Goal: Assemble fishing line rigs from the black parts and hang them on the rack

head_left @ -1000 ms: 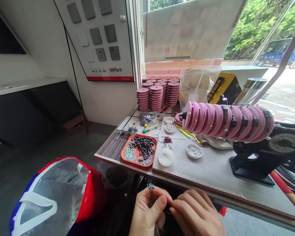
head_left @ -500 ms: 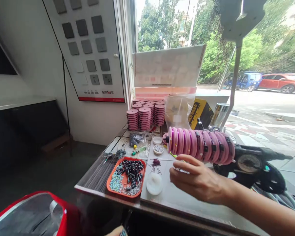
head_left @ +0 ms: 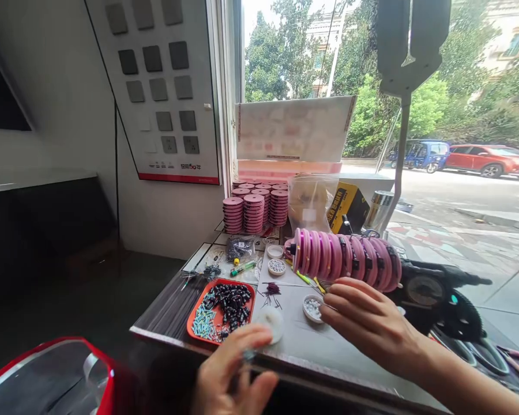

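My left hand (head_left: 233, 372), partly blurred, is in front of the table edge by the orange tray (head_left: 189, 323), palm turned up. A small bluish thing (head_left: 248, 355) shows among its curled fingers, too smeared to name. My right hand (head_left: 367, 323) is over the board, fingers together and bent down at the rim of a small white dish of pale beads (head_left: 313, 308). What its fingertips may hold is hidden. The tray contains black cylindrical parts (head_left: 233, 302), light blue-green pieces (head_left: 204, 323) and small silvery bits. A round white pad (head_left: 273, 324) lies between the hands.
Pink discs on a spindle (head_left: 346, 256) lie behind my right hand, joined to a dark machine (head_left: 428, 291). Pink spool stacks (head_left: 254, 214) stand at the back. Another bead dish (head_left: 277, 267), dark pins (head_left: 272, 289) and a red-rimmed bag (head_left: 106, 369) are nearby.
My left hand has risen into view from the bottom edge, near the tray and pad. My right hand has shifted slightly right and down in view, uncovering the bead dish.
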`<state>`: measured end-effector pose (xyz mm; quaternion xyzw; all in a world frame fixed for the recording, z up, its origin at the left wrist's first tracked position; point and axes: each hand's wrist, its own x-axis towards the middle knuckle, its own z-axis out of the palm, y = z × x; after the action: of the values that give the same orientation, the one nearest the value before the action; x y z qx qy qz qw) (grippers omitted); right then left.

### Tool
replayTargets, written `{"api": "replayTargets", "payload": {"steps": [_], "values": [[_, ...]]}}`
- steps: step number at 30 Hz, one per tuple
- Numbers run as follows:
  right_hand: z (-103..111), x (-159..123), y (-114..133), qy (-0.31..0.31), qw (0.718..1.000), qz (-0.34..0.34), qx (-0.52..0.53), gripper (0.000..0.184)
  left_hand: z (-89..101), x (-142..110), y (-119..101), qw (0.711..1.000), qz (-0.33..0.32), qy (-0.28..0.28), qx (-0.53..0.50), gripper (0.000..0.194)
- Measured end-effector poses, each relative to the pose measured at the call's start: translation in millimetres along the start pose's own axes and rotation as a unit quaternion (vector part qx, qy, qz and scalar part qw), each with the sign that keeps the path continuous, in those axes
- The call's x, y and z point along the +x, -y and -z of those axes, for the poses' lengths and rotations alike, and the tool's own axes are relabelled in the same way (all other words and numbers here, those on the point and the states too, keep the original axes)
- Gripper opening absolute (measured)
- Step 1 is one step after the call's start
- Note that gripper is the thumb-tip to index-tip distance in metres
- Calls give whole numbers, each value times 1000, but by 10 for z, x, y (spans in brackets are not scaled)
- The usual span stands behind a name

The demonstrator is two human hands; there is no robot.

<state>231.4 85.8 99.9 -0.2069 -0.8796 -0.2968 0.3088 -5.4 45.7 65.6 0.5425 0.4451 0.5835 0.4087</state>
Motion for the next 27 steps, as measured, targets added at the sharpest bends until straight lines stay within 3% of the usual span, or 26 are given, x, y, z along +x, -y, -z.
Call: {"api": "replayTargets", "payload": {"steps": [3,5,6,9,12,15,18,20,22,25,27], "values": [[24,-67,45,3,1000,-16,5,28,-425,167,-124,995,-17,87,43,33],[51,-90,58,-2,1000,-23,5,28,-568,206,-92,987,-3,145,74,17],[63,-95,63,-5,1000,-24,5,29,-591,206,-57,985,-1,158,74,15],[77,-83,81,-24,999,-30,3,29,-539,158,19,988,-13,154,27,36],[80,-22,103,-74,995,-61,-39,25,-473,107,-56,988,-58,139,-35,38],[106,78,82,-130,982,-129,-49,16,-509,108,-242,980,-76,151,-104,32],[153,200,-80,-160,955,-246,54,10,-628,197,-441,949,-27,228,-217,30],[189,294,-278,-157,926,-321,124,8,-719,302,-563,915,-3,276,-293,27],[230,395,-490,-146,909,-354,165,8,-781,408,-670,894,-1,285,-345,24],[302,526,-647,-117,917,-336,179,11,-756,452,-751,886,8,277,-372,22],[325,551,-567,-80,931,-308,178,12,-661,364,-703,892,51,281,-351,24]]}}
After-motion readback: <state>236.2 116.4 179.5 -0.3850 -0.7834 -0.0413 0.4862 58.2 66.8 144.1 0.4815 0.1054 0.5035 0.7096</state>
